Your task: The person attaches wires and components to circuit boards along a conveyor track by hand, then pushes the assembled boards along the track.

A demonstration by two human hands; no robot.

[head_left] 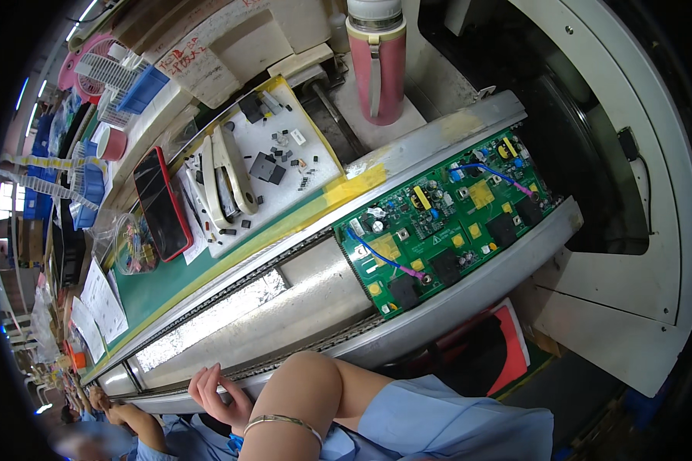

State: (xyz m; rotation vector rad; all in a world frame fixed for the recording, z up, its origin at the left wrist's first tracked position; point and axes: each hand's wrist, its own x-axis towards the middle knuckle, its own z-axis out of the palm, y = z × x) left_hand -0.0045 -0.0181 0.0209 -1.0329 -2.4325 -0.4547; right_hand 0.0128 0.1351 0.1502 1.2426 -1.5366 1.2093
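Observation:
My left hand (pixel 221 396) is raised beside the near rail of the conveyor (pixel 315 284), its fingers loosely bent and apart. I see nothing in it. A blue band shows at its wrist. My right arm, bare below a light blue sleeve and wearing a metal bracelet (pixel 284 422), bends in front of it; the right hand itself lies outside the picture. Across the conveyor rails at the right lies a green circuit board panel (pixel 457 238) with black blocks, yellow parts and two blue wires. Neither arm touches it.
Beyond the rail are a white foam tray (pixel 284 123) with loose components, a cream stapler-like tool (pixel 234 169), a red-edged phone (pixel 163 203), a bag of small parts (pixel 137 244) and a pink bottle (pixel 377 77). A white machine housing (pixel 630 307) stands right. A co-worker's hand (pixel 100 398) shows lower left.

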